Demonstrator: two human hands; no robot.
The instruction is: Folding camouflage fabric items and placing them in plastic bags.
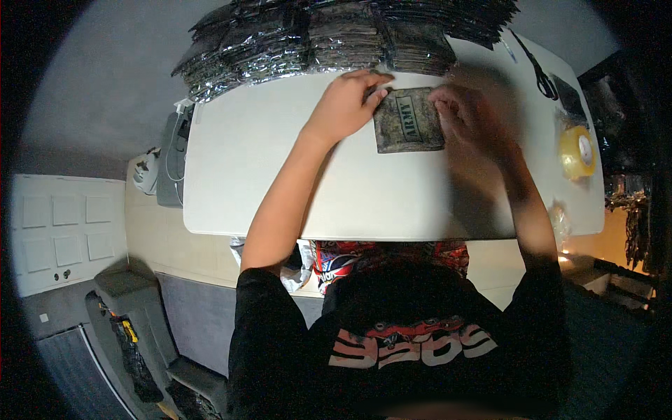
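A flat, square camouflage piece (392,136), wallet-like in shape, lies on the white table with a dark printed patch on its face. My left hand (343,105) is at its upper left corner, the thumb by the edge and the fingers stretched out beyond it, with a gap between. At the upper right corner my right hand (472,119) has its fingers curled and pinched on the edge. That hand lies in shadow and is slightly blurred. Behind both hands, tall stacks of similar dark pieces in shiny clear plastic (343,38) line the far edge.
On the right of the white table (245,168) are black-handled scissors (542,80) and a roll of yellowish clear tape (577,152). A dark flat object (570,98) lies near the scissors. A white cable (171,154) hangs by the left edge. A grey sofa (133,294) stands lower left.
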